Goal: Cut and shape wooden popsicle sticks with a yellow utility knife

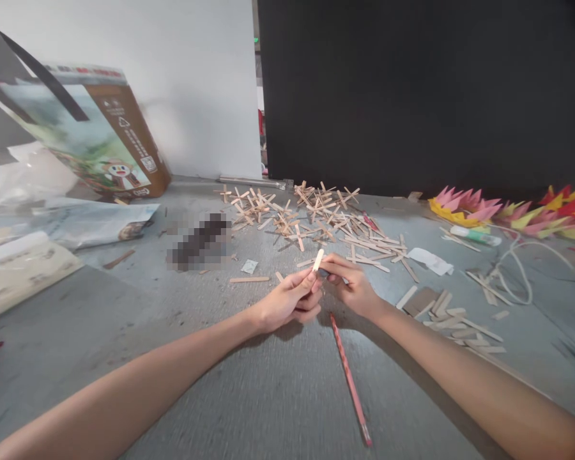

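Note:
My left hand (287, 299) is closed around a pale wooden craft stick (319, 259), whose rounded end points up between the fingers. Against that stick, my right hand (352, 284) pinches a small dark grey piece (323, 273), mostly hidden by the fingers; its kind cannot be made out. Both hands meet just above the grey table (230, 396). A pink pencil (349, 377) lies below them, eraser end toward me. Beyond the hands spreads a pile of craft sticks (299, 236), many joined as crosses, and a single stick (249, 279) lies to the left.
More loose sticks (464, 329) lie at the right, near a white cord (527, 281) and a glue stick (475, 235). Colourful paper crowns (464, 207) sit at the far right. A printed carrier bag (100, 140) and plastic packets (23, 268) occupy the left. Upright panels (412, 96) stand behind.

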`<state>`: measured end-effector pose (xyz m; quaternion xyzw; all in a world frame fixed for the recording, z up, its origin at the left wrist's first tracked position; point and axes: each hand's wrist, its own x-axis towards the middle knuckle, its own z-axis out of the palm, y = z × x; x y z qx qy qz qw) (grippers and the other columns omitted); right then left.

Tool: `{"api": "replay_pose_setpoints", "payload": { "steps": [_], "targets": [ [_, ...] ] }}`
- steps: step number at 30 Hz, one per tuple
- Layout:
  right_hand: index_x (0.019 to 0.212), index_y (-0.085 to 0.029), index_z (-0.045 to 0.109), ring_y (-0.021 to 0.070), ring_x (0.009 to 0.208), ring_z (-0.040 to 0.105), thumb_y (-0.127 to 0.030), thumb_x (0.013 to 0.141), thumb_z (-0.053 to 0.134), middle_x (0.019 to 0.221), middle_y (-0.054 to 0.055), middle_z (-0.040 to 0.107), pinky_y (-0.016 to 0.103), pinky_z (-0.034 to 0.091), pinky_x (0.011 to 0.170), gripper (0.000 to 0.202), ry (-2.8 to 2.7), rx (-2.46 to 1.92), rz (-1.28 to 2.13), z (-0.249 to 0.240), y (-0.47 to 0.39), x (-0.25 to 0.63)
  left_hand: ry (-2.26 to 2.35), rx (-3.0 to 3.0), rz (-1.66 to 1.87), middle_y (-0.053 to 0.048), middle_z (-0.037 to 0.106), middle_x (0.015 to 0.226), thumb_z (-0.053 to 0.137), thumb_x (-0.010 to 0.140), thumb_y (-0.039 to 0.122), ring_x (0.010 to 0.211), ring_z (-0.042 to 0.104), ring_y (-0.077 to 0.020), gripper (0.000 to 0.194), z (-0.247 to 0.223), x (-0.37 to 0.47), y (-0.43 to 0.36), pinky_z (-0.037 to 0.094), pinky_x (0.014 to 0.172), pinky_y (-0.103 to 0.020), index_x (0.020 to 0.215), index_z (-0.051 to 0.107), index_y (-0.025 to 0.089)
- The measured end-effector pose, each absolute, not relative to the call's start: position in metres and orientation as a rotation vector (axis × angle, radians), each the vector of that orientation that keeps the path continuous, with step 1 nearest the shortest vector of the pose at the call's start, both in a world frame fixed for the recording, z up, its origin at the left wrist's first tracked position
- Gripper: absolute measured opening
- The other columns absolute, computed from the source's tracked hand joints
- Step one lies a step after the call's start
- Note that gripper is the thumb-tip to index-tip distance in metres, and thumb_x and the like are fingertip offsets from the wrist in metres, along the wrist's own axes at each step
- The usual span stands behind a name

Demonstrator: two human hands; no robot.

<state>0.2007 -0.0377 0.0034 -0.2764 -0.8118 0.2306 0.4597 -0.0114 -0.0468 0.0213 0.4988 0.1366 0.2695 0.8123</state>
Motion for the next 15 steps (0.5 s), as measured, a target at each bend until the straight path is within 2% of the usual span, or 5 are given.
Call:
{"api": "replay_pose_setpoints", "payload": {
  "steps": [6, 9, 12, 15],
  "targets": [
    [0.123, -0.027, 0.067, 0.0214, 0.096, 0.061, -0.020, 0.108, 0.043, 0.105, 0.007, 0.064, 0.036, 0.050, 0.086, 0.029, -2.038, -0.767, 0.450, 0.002, -0.039, 0.200, 0.440, 1.146, 0.697, 0.009, 0.033, 0.062, 0.047, 0.104, 0.052, 0.045, 0.027, -0.0049, 0.038, 0.010, -0.007, -0.044, 0.022, 0.044, -0.019, 0.087, 0.047, 0.019],
    [0.122, -0.027, 0.067, 0.0226, 0.098, 0.061, -0.017, 0.106, 0.042, 0.106, 0.008, 0.065, 0.038, 0.051, 0.088, 0.031, -2.078, -0.816, 0.384, 0.001, -0.040, 0.200, 0.467, 1.144, 0.696, 0.008, 0.035, 0.063, 0.052, 0.102, 0.039, 0.046, 0.032, -0.0048, 0.029, 0.006, -0.007, -0.044, 0.023, 0.045, -0.019, 0.083, 0.047, 0.018],
    [0.124, -0.028, 0.066, 0.0232, 0.100, 0.061, -0.013, 0.104, 0.042, 0.107, 0.008, 0.065, 0.039, 0.052, 0.087, 0.034, -2.105, -0.839, 0.349, -0.001, -0.040, 0.201, 0.439, 1.083, 0.715, 0.009, 0.033, 0.063, 0.056, 0.090, 0.021, 0.047, 0.030, -0.0046, 0.020, 0.006, -0.007, -0.043, 0.023, 0.047, -0.019, 0.078, 0.040, 0.020],
    [0.126, -0.028, 0.066, 0.0224, 0.102, 0.061, -0.007, 0.102, 0.040, 0.110, 0.008, 0.065, 0.036, 0.054, 0.084, 0.041, -2.089, -0.837, 0.371, -0.001, -0.040, 0.202, 0.416, 1.061, 0.698, 0.009, 0.030, 0.065, 0.053, 0.089, 0.019, 0.046, 0.025, -0.0047, 0.019, 0.007, -0.008, -0.043, 0.020, 0.047, -0.020, 0.079, 0.038, 0.021]
  ]
}}
